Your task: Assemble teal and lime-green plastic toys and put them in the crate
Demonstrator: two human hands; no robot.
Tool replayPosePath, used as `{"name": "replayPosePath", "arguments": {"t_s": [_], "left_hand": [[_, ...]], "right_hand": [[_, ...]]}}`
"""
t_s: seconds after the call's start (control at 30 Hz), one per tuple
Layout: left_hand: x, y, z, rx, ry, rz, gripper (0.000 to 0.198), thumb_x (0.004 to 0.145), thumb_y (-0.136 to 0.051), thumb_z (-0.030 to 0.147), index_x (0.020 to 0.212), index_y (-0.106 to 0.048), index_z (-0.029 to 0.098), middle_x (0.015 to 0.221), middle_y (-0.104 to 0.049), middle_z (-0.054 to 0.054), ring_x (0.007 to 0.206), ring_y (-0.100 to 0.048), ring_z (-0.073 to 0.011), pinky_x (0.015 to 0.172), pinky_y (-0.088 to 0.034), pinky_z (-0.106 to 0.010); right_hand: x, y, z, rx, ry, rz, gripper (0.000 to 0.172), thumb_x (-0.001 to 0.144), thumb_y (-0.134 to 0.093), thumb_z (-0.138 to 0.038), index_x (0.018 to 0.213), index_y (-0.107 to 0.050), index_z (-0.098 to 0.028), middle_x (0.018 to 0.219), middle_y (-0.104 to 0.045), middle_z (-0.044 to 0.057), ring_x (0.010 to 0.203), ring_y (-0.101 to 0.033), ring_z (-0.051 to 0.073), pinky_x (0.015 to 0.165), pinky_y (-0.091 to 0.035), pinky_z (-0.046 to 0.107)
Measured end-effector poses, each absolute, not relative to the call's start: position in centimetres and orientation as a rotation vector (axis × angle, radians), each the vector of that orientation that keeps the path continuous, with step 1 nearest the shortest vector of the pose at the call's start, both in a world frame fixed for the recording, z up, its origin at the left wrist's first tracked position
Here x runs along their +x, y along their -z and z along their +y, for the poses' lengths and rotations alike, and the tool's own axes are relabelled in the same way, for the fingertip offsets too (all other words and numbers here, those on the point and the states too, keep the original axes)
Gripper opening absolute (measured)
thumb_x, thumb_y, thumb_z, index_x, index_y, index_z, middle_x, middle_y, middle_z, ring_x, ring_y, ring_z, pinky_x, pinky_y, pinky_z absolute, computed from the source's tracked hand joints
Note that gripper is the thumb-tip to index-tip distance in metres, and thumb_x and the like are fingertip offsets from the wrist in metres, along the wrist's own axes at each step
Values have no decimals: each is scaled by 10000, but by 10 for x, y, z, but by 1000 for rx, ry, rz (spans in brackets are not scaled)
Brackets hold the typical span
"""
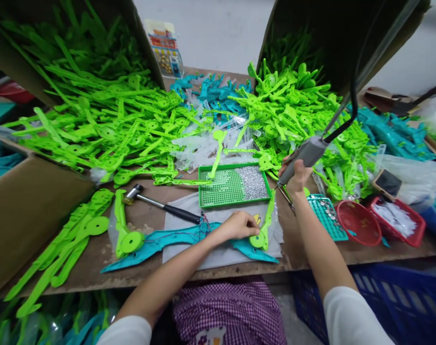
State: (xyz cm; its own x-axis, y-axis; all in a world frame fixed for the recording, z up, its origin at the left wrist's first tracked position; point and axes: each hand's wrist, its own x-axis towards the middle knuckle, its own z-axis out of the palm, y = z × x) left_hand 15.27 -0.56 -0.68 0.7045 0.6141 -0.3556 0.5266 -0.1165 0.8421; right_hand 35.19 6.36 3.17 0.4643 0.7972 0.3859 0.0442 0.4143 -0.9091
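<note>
My right hand [297,178] is wrapped round a grey electric screwdriver [307,155], tilted, with its tip down at the upper end of a lime-green plastic arm [269,218]. My left hand [241,225] has its fingers bent and pressed together on the lower end of that arm, by its round disc; the fingertips are partly hidden. Beneath lies a long blue plastic piece [175,235] with thin wires in its middle. At its left end sits a second green arm [120,218]. A grey cloth [214,258] lies under the blue piece.
A green perforated tray [218,196] holds many small screws. A black-handled hammer [164,206] lies left of it. Large piles of green arms [106,124] fill the back. Rightward are a teal tray [326,218], a red bowl [358,223] and a red basket [397,221].
</note>
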Motion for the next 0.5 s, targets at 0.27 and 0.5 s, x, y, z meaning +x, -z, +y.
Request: {"name": "replayPosePath", "arguments": {"t_s": [0.27,0.5], "left_hand": [[152,12,-5,1764,-134,874,169,762,-684,254,869,-768,154,822,-753,-36,704,-626,-134,639,-426,-210],[152,6,-6,1780,-123,889,156,750,-686,222,868,-772,166,818,-753,-32,732,-637,-143,635,-421,-211]], "right_hand": [[352,-24,65,-1044,-648,-905,512,670,-580,-712,678,-557,-200,452,-510,-50,341,-472,100,342,-347,231],[355,-19,63,-1013,-667,-944,520,649,-600,-718,670,-552,-201,450,-509,-51,350,-478,109,347,-353,245]]}}
